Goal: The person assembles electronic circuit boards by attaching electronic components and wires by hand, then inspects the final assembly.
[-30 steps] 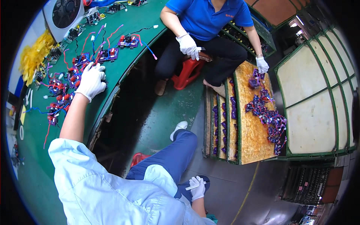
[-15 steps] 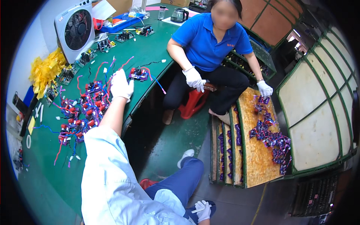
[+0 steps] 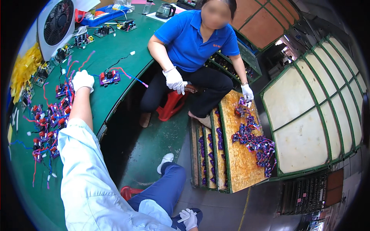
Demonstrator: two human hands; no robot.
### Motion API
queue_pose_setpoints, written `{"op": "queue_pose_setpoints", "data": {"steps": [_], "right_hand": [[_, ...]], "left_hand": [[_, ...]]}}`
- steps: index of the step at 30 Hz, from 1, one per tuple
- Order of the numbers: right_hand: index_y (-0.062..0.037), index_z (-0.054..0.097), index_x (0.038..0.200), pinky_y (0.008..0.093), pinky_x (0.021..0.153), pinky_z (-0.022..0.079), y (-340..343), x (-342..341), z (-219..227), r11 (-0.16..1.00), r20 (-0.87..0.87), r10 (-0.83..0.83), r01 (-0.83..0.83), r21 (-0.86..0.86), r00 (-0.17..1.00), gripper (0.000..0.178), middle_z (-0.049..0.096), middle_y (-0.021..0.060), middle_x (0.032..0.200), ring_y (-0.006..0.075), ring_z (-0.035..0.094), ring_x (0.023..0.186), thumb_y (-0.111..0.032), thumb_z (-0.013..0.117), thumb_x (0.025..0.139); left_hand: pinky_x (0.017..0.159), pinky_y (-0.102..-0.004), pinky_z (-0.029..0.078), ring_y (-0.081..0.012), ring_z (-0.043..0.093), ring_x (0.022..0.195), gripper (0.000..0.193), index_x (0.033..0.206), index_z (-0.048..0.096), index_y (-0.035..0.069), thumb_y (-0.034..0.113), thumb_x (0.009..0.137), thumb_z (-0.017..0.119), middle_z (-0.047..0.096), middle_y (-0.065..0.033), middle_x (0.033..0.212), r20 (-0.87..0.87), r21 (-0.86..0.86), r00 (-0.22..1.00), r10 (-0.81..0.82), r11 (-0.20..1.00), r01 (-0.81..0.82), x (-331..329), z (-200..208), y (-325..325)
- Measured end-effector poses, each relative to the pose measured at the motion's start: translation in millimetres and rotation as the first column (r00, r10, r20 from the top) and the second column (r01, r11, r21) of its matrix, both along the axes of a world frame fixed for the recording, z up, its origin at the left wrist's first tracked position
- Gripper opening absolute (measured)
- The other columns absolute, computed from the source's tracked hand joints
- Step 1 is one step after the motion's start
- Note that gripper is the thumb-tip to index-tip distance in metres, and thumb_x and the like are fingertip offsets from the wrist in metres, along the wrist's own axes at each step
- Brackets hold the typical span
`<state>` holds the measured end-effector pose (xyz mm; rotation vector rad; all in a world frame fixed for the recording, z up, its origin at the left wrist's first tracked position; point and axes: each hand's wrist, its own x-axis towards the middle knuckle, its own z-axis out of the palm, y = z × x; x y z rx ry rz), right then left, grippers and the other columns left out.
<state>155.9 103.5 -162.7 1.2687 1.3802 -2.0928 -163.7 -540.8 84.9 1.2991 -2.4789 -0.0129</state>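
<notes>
My white-gloved left hand (image 3: 83,81) is just beside red-wired purple circuit boards (image 3: 50,133), its fingers' state unclear to me, while my white-gloved right hand (image 3: 189,220) grips a slim white stick (image 3: 185,218).

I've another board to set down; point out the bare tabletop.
Crowded: the circuit-board cluster near the left hand. Bare: green table just in front of the rear circuit boards, beyond the lone purple circuit board; also well below the cluster.
</notes>
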Motion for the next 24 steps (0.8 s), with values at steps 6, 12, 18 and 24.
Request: {"op": "queue_pose_setpoints", "data": {"steps": [6,12,18,24], "right_hand": [[0.0015,0.042,0.108,0.0450,0.076,0.046,-22.3,-15.3,38.7,0.993,0.032,0.027,-0.030,0.111,0.999,0.041,0.053,0.0233,0.098,0.0386,0.054,0.088,-0.035,0.034,0.089],[0.0004,0.043,0.105,0.0413,0.067,0.049,-23.7,-22.8,37.6,0.997,0.032,0.024,-0.027,0.078,0.999,0.036,0.056,0.0213,0.092,0.0357,0.058,0.077,-0.032,0.037,0.089],[-0.0006,0.043,0.105,0.0432,0.068,0.049,-32.2,-27.4,33.4,0.989,0.059,0.121,-0.126,0.075,0.991,0.033,0.057,0.0210,0.091,0.0370,0.058,0.077,-0.029,0.036,0.090],[0.0002,0.043,0.104,0.0421,0.067,0.049,-26.3,-28.3,34.8,0.992,0.051,0.095,-0.099,0.075,0.994,0.033,0.057,0.0204,0.089,0.0354,0.058,0.077,-0.029,0.034,0.090]], "left_hand": [[0.081,-0.0396,0.041,-0.0335,0.057,0.087,0.069,0.096,0.059,0.001,0.052,0.085,0.014,0.060,-0.0186,0.094,-0.072,0.236,0.986,0.149,0.963,-0.129,-3.2,-11.2,-49.3],[0.088,-0.0415,0.037,-0.0361,0.050,0.101,0.062,0.100,0.059,0.001,0.044,0.084,0.018,0.055,-0.0212,0.103,-0.353,0.571,0.879,0.321,0.818,-0.070,-20.3,-13.8,-93.1],[0.079,-0.0353,0.042,-0.0303,0.057,0.089,0.044,0.100,0.058,0.004,0.041,0.078,0.046,0.060,-0.0171,0.093,-0.303,0.423,0.953,-0.007,0.895,0.141,-7.6,-27.8,-62.4],[0.076,-0.0320,0.043,-0.0240,0.057,0.087,0.036,0.109,0.054,0.008,0.029,0.080,0.047,0.059,-0.0134,0.097,-0.566,0.182,0.818,-0.102,0.953,0.244,-15.9,-56.3,-53.7]]}}
